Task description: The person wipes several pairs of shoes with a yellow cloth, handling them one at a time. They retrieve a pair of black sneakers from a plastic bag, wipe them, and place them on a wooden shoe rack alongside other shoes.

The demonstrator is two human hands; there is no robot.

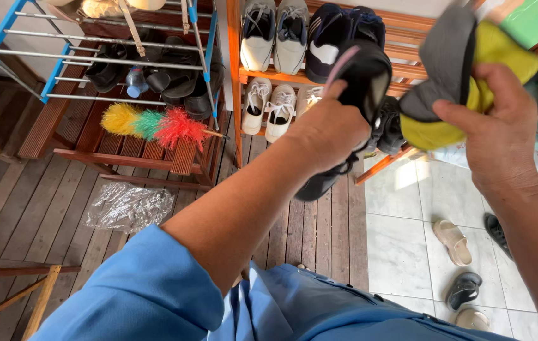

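Black shoe point(360, 95) gripped by left hand point(329, 129), right hand point(496, 132) clutching yellow cloth point(465, 69), shoe rack point(236, 95) just beyond

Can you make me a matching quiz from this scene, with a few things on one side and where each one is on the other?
Things:
1. black shoe
2. yellow-and-grey cloth
3. feather duster
4. clear plastic wrap

Places:
A. on the plank floor
B. held in the right hand
C. lying on the low brown rack
D. held in the left hand

Pairs: 1-D, 2-B, 3-C, 4-A
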